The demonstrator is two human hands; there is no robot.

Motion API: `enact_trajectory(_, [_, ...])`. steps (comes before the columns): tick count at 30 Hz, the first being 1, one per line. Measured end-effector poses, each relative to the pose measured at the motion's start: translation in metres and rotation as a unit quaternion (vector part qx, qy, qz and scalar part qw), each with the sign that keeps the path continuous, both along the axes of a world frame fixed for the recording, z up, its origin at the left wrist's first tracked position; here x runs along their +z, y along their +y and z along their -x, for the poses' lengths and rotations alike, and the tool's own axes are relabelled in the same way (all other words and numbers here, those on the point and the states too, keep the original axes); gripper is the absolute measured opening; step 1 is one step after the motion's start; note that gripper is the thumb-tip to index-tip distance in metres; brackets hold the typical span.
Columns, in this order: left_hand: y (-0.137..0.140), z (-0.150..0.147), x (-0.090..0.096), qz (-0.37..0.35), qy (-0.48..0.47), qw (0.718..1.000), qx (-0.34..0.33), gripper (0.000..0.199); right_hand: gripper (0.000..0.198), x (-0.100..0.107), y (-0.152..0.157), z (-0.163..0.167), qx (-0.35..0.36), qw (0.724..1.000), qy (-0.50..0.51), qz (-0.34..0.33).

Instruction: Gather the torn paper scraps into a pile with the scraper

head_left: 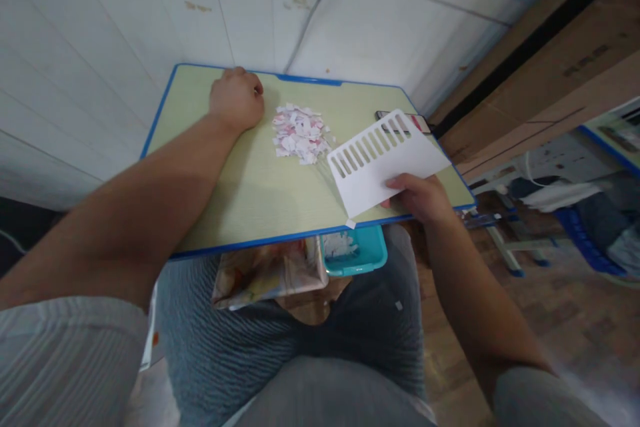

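My right hand [425, 197] grips a thin white slotted sheet [380, 170] by its near edge, with the thumb on top. A row of long slots runs along the sheet's far side. On the table left of the sheet lies a heap of torn paper scraps [301, 133], white with some pink. My left hand [237, 99] rests closed on the table's far left part, beside the heap; its curled fingers hide whatever may be inside. Under the near edge, a turquoise bin [380, 253] holds white paper scraps. One small scrap [351, 223] shows at that edge, above the bin.
The pale green table [240, 207] has a blue rim and stands against a white wall [150, 7]. A phone [384, 115] lies partly under the sheet. A patterned bag [273, 270] sits left of the bin. Large cardboard boxes [545, 80] stand at the right.
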State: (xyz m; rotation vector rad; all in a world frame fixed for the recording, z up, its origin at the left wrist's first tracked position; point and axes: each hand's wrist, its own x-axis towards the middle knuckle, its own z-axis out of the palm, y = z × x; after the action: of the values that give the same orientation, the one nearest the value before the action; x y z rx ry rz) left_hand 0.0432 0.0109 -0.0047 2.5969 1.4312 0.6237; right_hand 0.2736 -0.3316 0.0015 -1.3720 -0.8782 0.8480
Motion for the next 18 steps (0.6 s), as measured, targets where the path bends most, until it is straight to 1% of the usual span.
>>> enact_trajectory(4, [-0.004,0.001,0.004,-0.002,0.023,1.0,0.007,0.039,0.015,-0.007,-0.006,0.0,-0.01,1.0,0.013,-0.005])
enact_trajectory(8, [-0.011,0.0,0.009,-0.013,0.055,0.998,0.002,0.045,0.02,-0.01,-0.002,0.002,-0.023,0.999,0.018,-0.024])
enact_trajectory(12, [-0.021,0.004,0.012,-0.036,0.1,0.994,-0.002,0.048,0.027,-0.01,0.003,0.005,-0.028,0.999,0.028,-0.024])
enact_trajectory(15, [-0.032,0.014,0.011,-0.03,0.107,0.994,0.012,0.049,0.037,-0.008,0.005,0.007,-0.041,0.998,0.035,-0.026])
enact_trajectory(18, [-0.043,0.032,0.009,-0.02,0.093,0.995,0.023,0.051,0.036,-0.007,0.007,0.007,-0.043,0.998,0.032,-0.015])
